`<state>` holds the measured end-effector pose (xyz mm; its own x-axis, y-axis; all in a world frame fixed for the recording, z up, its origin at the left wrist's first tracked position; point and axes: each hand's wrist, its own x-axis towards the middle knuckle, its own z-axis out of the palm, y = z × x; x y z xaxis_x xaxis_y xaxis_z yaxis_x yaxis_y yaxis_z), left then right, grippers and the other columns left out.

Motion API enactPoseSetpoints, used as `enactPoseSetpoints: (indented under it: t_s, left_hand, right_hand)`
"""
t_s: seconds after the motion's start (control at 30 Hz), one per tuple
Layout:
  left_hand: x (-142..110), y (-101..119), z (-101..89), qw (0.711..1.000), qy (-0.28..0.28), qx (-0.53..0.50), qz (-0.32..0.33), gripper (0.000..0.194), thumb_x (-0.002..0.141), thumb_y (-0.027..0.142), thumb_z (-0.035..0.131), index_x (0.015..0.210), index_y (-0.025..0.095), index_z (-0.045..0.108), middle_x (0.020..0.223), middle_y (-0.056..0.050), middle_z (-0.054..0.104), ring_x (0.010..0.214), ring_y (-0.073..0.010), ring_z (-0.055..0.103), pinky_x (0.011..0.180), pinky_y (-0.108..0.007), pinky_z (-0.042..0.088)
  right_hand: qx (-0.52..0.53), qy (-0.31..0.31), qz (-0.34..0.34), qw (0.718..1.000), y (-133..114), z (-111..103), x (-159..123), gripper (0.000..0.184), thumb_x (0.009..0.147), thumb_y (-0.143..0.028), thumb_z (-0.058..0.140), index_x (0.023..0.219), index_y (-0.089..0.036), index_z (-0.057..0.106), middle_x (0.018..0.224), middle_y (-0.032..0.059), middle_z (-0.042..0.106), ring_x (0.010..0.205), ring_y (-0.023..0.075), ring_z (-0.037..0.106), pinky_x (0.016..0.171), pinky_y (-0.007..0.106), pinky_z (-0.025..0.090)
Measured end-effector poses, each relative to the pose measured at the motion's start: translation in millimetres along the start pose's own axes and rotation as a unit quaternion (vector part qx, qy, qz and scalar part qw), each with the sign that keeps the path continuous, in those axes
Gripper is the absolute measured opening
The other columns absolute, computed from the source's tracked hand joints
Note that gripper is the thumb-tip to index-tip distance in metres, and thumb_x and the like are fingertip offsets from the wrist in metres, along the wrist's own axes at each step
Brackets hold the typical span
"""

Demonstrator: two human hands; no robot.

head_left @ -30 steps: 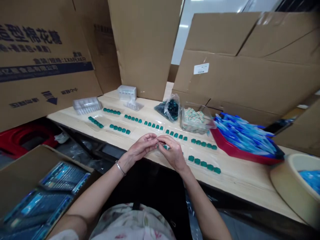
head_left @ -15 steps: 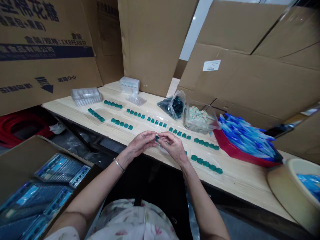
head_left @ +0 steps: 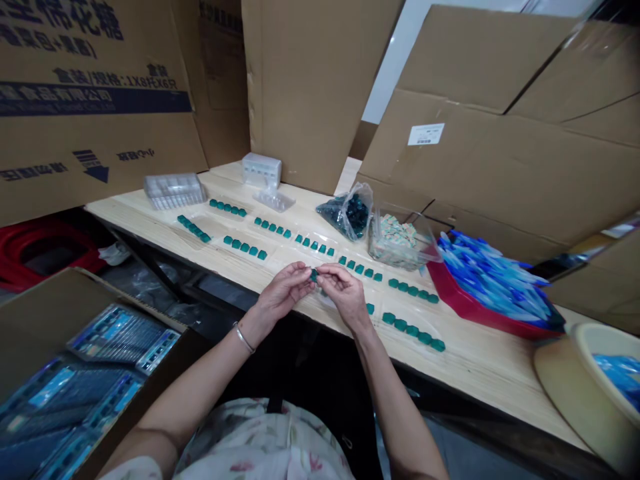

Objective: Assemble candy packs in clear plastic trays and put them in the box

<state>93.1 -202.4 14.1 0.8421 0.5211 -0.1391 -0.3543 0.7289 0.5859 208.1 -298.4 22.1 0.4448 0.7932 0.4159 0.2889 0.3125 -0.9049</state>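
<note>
Between the fingertips of both hands is a small dark green piece (head_left: 313, 274), partly covered by the fingers. My left hand (head_left: 284, 293), with a bracelet at its wrist, pinches it from the left. From the right, my right hand (head_left: 345, 291) pinches the same piece. Both hands hover over the table's front edge. Beyond them, short rows of green pieces (head_left: 314, 245) lie in clear plastic trays. Another row (head_left: 413, 331) lies right of my right hand, and one green piece (head_left: 370, 309) shows beside that wrist.
A bag of dark green pieces (head_left: 350, 213) stands behind the rows, beside a clear tub (head_left: 400, 243) of small pale pieces. At right are a red tray (head_left: 465, 303) of blue items and a cream bucket (head_left: 560, 373). Clear packs (head_left: 175, 191) stand back left; an open carton (head_left: 165, 313) is lower left.
The view has shifted slightly. My right hand has turned a little and its fingers have moved on the green piece; one green piece beside its wrist shows more. Both hands keep their pinch.
</note>
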Motion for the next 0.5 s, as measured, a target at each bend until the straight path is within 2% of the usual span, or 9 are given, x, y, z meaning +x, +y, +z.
enactPoseSetpoints:
  t_s: [0.17,0.33,0.4,0.5]
  left_hand:
    - [0.6,3.3,-4.5,0.997,-0.008,0.068,0.018,0.022,0.07,0.011,0.071,0.087,0.014,0.058,0.078,0.0,0.065,0.068,-0.0068,0.063,0.071,-0.018,0.05]
    - [-4.4,4.4,-5.5,0.997,-0.026,0.07,0.023,0.028,0.07,0.014,0.071,0.096,0.016,0.06,0.085,0.0,0.065,0.078,-0.0081,0.062,0.081,-0.024,0.048]
    - [-5.4,2.1,-4.9,0.991,-0.026,0.114,0.06,0.034,0.066,0.012,0.074,0.097,0.016,0.06,0.089,-0.001,0.065,0.082,-0.0087,0.061,0.082,-0.024,0.047]
    - [-4.4,-2.4,-4.9,0.969,-0.003,0.199,0.149,0.034,0.063,0.014,0.076,0.094,0.016,0.061,0.085,0.0,0.064,0.083,-0.009,0.06,0.08,-0.023,0.046]
  right_hand:
    - [-0.1,-0.052,-0.024,0.993,-8.1,-5.9,3.4,0.02,0.077,-0.031,0.065,0.095,-0.023,0.069,0.095,0.005,0.062,0.085,0.015,0.06,0.075,0.028,0.053]
    - [-0.029,-0.014,0.055,0.998,-4.6,-6.5,5.7,0.023,0.075,-0.035,0.066,0.092,-0.02,0.069,0.09,0.0042,0.065,0.071,0.0126,0.061,0.066,0.027,0.053]
    - [-0.002,-0.002,0.077,0.997,-1.9,-5.1,5.5,0.024,0.073,-0.036,0.067,0.091,-0.02,0.068,0.086,0.0034,0.065,0.066,0.0118,0.06,0.063,0.027,0.053]
    - [-0.011,0.003,0.069,0.998,-0.3,-1.8,4.4,0.02,0.074,-0.036,0.066,0.087,-0.02,0.068,0.084,0.0029,0.065,0.064,0.0115,0.059,0.061,0.026,0.051]
